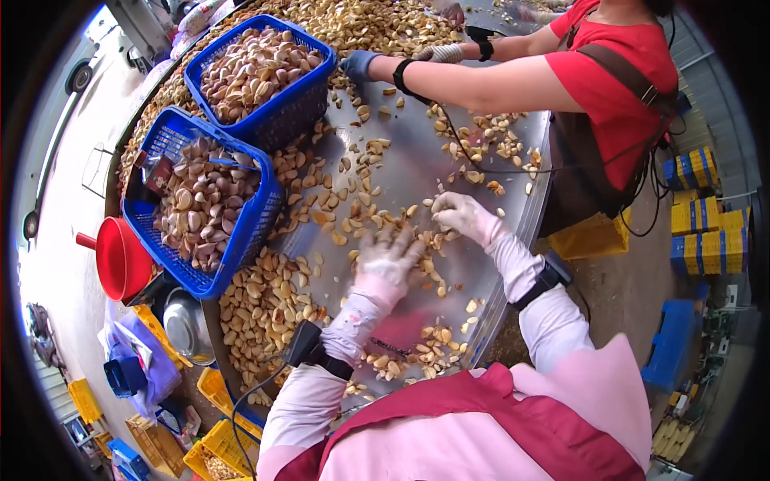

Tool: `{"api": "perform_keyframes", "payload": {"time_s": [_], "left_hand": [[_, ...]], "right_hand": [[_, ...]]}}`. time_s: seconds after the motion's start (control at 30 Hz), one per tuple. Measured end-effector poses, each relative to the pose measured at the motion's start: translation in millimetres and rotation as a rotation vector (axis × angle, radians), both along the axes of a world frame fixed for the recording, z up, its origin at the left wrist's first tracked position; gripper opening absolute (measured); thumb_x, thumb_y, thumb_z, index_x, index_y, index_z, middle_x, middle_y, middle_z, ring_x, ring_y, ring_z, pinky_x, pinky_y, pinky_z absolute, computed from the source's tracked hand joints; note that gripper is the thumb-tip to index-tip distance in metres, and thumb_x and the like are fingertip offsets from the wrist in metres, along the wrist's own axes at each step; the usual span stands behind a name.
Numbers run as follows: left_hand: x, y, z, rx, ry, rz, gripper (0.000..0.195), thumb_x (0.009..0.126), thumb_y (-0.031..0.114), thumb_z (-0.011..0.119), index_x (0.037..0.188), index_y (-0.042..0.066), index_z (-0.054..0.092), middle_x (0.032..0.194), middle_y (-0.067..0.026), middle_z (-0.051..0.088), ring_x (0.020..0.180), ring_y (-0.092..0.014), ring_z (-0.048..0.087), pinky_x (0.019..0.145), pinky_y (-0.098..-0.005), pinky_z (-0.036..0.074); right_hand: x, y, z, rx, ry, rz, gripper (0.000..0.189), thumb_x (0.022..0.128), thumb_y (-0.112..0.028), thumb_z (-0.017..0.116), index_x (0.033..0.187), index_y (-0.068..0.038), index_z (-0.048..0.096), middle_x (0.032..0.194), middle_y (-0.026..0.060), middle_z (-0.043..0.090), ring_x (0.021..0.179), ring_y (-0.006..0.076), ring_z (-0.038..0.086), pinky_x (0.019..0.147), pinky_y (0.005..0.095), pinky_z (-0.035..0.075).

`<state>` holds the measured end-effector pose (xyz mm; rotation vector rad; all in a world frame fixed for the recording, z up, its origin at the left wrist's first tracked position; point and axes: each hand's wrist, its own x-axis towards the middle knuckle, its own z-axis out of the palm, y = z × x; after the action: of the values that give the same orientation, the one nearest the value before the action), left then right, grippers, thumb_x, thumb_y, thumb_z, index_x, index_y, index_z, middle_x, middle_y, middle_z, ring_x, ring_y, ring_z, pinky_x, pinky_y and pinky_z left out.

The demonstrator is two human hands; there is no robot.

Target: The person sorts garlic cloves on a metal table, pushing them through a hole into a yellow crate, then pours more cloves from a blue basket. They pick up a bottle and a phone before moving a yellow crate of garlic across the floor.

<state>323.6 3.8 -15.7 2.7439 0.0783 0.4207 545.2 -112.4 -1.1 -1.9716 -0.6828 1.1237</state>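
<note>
Peeled and partly peeled garlic cloves [367, 162] lie scattered over a shiny metal table [397, 327] before me. My left hand [385, 264], in a thin whitish glove, is spread palm down over some of the cloves, its fingers apart and blurred. To its right, my right hand [466, 217], gloved too, hovers near the table's right side with bent fingers, close to a few cloves. Whether something small is pinched in it I cannot tell. A denser heap of cloves [264, 300] lies to the left of my left hand.
Two blue plastic baskets [267, 198] of unpeeled garlic cloves [204, 204] stand on the left. Across the table, a co-worker in a red shirt [625, 78] reaches with a blue-gloved hand [359, 66] to a large clove pile [367, 27]. A cable [505, 171] hangs over the table.
</note>
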Motion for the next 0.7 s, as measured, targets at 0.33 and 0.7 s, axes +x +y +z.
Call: {"api": "perform_keyframes", "payload": {"time_s": [0.33, 0.7], "left_hand": [[-78.4, -24.0, 4.4, 0.014, 0.241, 0.427, 0.065, 0.078, 0.041, 0.076, 0.135, 0.017, 0.056, 0.142, -0.0187, 0.047, 0.136, -0.043, 0.040, 0.111, -0.0692, 0.027], [-116.2, -28.7, 20.2, -0.193, -0.005, 0.153, 0.045, 0.079, 0.028, 0.078, 0.119, 0.015, 0.063, 0.126, -0.0131, 0.059, 0.122, -0.036, 0.053, 0.100, -0.0554, 0.044]], "right_hand": [[-52.9, -14.6, -17.7, -0.045, -0.901, 0.375, 0.013, 0.087, -0.016, 0.060, 0.089, -0.004, 0.063, 0.091, 0.0203, 0.066, 0.089, 0.0383, 0.067, 0.082, 0.0470, 0.055], [-101.7, 208.8, 157.0, 0.840, 0.038, 0.109, 0.040, 0.095, -0.038, 0.064, 0.109, -0.001, 0.067, 0.093, 0.0127, 0.071, 0.084, 0.0212, 0.067, 0.079, 0.0363, 0.053]]}}
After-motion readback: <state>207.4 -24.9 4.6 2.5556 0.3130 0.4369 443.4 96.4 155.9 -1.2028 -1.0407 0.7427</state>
